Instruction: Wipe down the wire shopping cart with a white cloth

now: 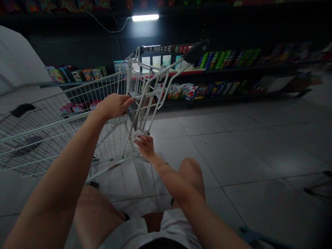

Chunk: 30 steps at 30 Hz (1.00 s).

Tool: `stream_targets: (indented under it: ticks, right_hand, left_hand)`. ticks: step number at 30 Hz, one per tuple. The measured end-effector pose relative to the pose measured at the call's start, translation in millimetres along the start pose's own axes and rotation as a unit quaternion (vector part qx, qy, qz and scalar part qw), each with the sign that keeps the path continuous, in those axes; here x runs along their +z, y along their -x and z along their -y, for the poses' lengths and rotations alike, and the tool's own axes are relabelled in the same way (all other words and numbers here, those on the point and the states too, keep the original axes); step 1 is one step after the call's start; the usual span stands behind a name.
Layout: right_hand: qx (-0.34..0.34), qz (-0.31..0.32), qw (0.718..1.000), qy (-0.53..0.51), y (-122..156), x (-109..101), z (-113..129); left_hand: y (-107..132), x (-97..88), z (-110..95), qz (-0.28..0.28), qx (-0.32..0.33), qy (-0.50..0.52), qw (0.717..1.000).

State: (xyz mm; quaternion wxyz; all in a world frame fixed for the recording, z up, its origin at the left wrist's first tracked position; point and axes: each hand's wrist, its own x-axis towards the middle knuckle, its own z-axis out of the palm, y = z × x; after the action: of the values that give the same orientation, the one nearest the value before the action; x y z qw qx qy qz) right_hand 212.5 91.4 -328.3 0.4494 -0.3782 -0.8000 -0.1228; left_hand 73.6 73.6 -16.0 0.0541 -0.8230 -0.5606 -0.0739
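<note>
A white wire shopping cart (77,103) stands in front of me, turned to the left, its dark handle bar (178,49) pointing up to the right. My left hand (114,105) is closed over the top rim of the cart's rear flap. Lower down, my right hand (145,145) pinches a wire at the bottom corner of the folding child seat frame (145,93). The basket looks empty. My bare knees and white shorts show below.
Dark shelves (233,69) with colourful packaged goods run along the back wall under a tube light (145,17). Grey floor tiles (246,145) spread to the right. A dark object (319,186) sits at the right edge.
</note>
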Motion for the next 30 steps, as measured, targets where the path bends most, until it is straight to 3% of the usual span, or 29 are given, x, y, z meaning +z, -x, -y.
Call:
stream_targets:
  ticks: [4,6,9,12,15,19,22,24,27,30]
  right_hand:
    - [-0.041,0.114,0.993,-0.006,61,37,14]
    - [-0.042,0.142,0.989,-0.004,72,40,13]
    - [-0.060,0.169,0.984,-0.009,65,29,5]
    - [-0.070,0.172,0.982,-0.010,41,4,-5]
    - [-0.081,0.110,0.991,0.002,4,-35,-17]
    - [-0.081,-0.041,0.995,0.046,-71,-112,-39]
    - [-0.035,-0.200,0.977,0.063,-135,-175,-56]
    - [0.009,-0.257,0.964,0.061,-167,-205,-63]
    - [0.050,-0.248,0.967,0.024,-181,-213,-60]
    - [0.043,-0.170,0.984,-0.015,-148,-181,-47]
  left_hand:
    - [0,1.2,0,-0.005,0.001,-0.001,1.000]
    - [0,1.3,1,-0.008,0.007,-0.001,1.000]
    - [0,-0.4,1,-0.012,0.014,0.001,1.000]
    - [3,-2.8,0,-0.009,0.017,0.005,1.000]
    - [5,-3.4,0,-0.013,0.024,0.001,1.000]
    - [8,-2.2,4,-0.031,0.037,-0.009,0.999]
    - [12,-3.6,5,-0.026,0.042,-0.017,0.999]
    - [17,-5.7,4,-0.021,0.039,-0.020,0.999]
    - [26,-8.1,1,-0.027,0.032,-0.025,0.999]
    - [32,-8.7,0,-0.032,0.037,-0.028,0.998]
